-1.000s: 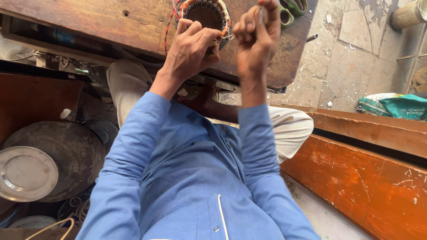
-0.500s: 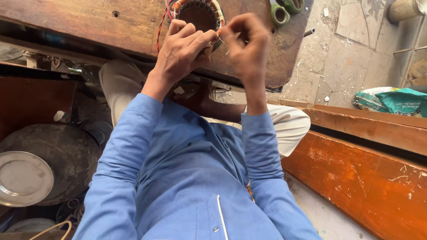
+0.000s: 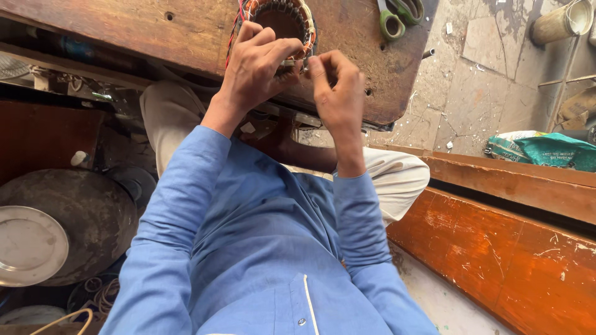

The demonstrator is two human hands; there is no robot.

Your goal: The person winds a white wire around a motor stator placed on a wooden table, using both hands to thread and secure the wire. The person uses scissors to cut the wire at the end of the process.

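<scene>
Blue sleeves (image 3: 186, 205) — green-handled scissors (image 3: 397, 15)

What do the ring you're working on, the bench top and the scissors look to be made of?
Ring: apparently a metal core wound with copper-coloured wire; red leads trail from it. Both hands, left and right, pinch at its near edge.
Bench top: wood, worn brown, with drilled holes and scuffs.
Scissors: green handles, probably plastic; grey blades, likely steel.
</scene>
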